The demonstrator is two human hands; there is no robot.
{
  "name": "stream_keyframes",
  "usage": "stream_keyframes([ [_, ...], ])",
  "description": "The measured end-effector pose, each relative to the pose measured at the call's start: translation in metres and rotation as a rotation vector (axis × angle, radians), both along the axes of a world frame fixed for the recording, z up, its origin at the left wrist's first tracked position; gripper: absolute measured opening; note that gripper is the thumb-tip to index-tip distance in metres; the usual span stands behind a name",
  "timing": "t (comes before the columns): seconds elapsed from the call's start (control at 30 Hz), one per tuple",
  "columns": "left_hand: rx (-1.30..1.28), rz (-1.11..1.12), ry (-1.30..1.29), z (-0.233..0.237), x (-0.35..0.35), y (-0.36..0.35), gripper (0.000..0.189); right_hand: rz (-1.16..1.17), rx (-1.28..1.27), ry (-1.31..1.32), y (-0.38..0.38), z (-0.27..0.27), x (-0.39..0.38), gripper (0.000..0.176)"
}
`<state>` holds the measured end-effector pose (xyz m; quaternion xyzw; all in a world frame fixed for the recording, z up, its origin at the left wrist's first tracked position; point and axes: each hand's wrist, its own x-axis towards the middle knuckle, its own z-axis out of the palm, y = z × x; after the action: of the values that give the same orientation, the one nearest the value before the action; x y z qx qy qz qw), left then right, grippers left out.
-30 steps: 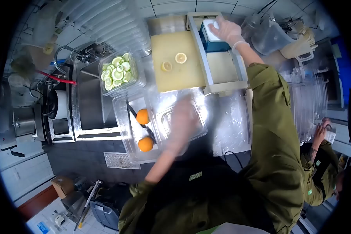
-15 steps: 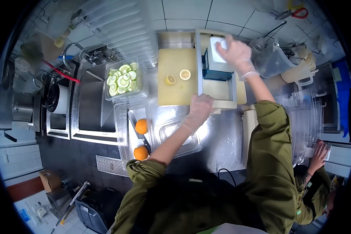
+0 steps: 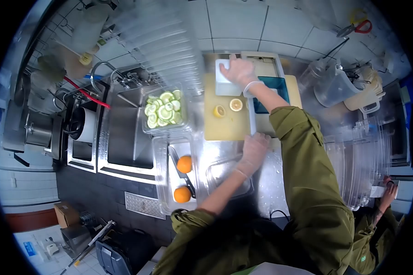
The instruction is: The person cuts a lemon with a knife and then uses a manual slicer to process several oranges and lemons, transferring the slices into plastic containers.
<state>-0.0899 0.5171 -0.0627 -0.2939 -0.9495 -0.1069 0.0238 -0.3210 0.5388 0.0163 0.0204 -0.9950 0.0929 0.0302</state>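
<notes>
My right hand (image 3: 241, 73), in a clear glove, grips a white block (image 3: 226, 86) above the far part of the yellow cutting board (image 3: 218, 132). Two cut lemon halves (image 3: 236, 105) lie on that board, just nearer to me than the block. To the right stands a cream-framed slicer (image 3: 280, 64) with a teal holder (image 3: 276, 84), partly hidden by my right forearm. My gloved left hand (image 3: 256, 149) is closed on the slicer's near end; its fingertips are partly hidden.
Left of the board is a clear tub of sliced limes (image 3: 164, 110). A clear tray (image 3: 163, 183) holds two oranges (image 3: 184, 164) and a knife (image 3: 184, 174). A sink (image 3: 128, 128) lies farther left. At far right, a co-worker's hand (image 3: 388, 195) shows near clear stacked containers (image 3: 358, 160).
My right hand has taken the white block out of the teal holder and carried it left over the board. My left hand stays at the slicer's near end. The view has shifted.
</notes>
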Motion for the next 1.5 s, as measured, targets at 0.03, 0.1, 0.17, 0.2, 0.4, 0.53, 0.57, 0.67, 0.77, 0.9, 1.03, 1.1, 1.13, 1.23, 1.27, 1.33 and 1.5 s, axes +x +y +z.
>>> stream_keyframes([
  [0.03, 0.041, 0.009, 0.015, -0.002, -0.001, -0.001, 0.016, 0.013, -0.003, -0.001, -0.007, -0.011, -0.008, 0.058],
  [0.1, 0.129, 0.025, 0.027, -0.008, 0.001, -0.002, 0.014, 0.036, -0.002, -0.021, -0.015, -0.028, -0.018, 0.06],
  [0.17, 0.148, 0.007, 0.1, -0.022, 0.003, -0.003, 0.012, 0.035, -0.032, -0.075, -0.017, -0.043, -0.018, 0.059],
  [0.2, 0.163, -0.001, 0.14, -0.02, 0.002, -0.003, 0.011, 0.027, -0.023, -0.094, -0.019, -0.048, -0.015, 0.059],
  [0.4, 0.063, -0.05, -0.047, -0.006, 0.0, -0.006, 0.011, 0.004, -0.157, 0.089, -0.014, -0.06, 0.013, 0.046],
  [0.53, 0.257, -0.05, -0.079, 0.003, -0.003, -0.014, 0.011, 0.321, 0.22, -0.06, 0.006, -0.079, 0.045, 0.033],
  [0.57, 0.179, -0.054, -0.085, 0.007, -0.002, -0.017, 0.012, 0.3, 0.311, -0.103, 0.003, -0.083, 0.055, 0.028],
  [0.67, 0.062, 0.025, -0.099, 0.019, 0.001, -0.015, 0.019, 0.26, 0.527, -0.169, -0.019, -0.093, 0.071, 0.021],
  [0.77, 0.068, -0.01, -0.171, 0.017, 0.001, -0.029, 0.024, 0.237, 0.843, -0.086, -0.028, -0.098, 0.083, 0.022],
  [0.9, 0.494, -0.237, -0.185, 0.038, -0.01, -0.072, 0.022, 0.299, 0.718, -0.294, -0.031, -0.131, 0.076, 0.044],
  [1.03, 0.188, 0.402, -0.597, 0.016, -0.06, -0.125, 0.036, 0.272, 0.571, -0.223, -0.032, -0.136, 0.075, 0.035],
  [1.1, 0.252, 0.58, -0.314, -0.025, -0.085, -0.129, 0.046, 0.302, 0.474, -0.157, -0.028, -0.117, 0.081, 0.029],
  [1.13, 0.294, 0.499, -0.189, -0.045, -0.097, -0.128, 0.045, 0.326, 0.404, -0.094, -0.027, -0.112, 0.088, 0.026],
  [1.23, 0.436, 0.328, -0.047, -0.082, -0.121, -0.115, 0.047, 0.306, -0.294, -0.039, -0.005, -0.05, 0.12, 0.038],
  [1.27, 0.483, 0.334, -0.152, -0.085, -0.125, -0.116, 0.05, 0.291, -0.553, -0.035, 0.008, -0.014, 0.136, 0.041],
  [1.33, 0.233, 0.285, -0.062, -0.09, -0.132, -0.109, 0.054, 0.249, -1.05, -0.098, 0.036, 0.008, 0.158, 0.046],
  [1.5, 0.614, 0.398, -0.067, 0.005, -0.136, -0.073, 0.06, -0.071, -1.769, -0.112, 0.119, 0.014, 0.23, 0.047],
])
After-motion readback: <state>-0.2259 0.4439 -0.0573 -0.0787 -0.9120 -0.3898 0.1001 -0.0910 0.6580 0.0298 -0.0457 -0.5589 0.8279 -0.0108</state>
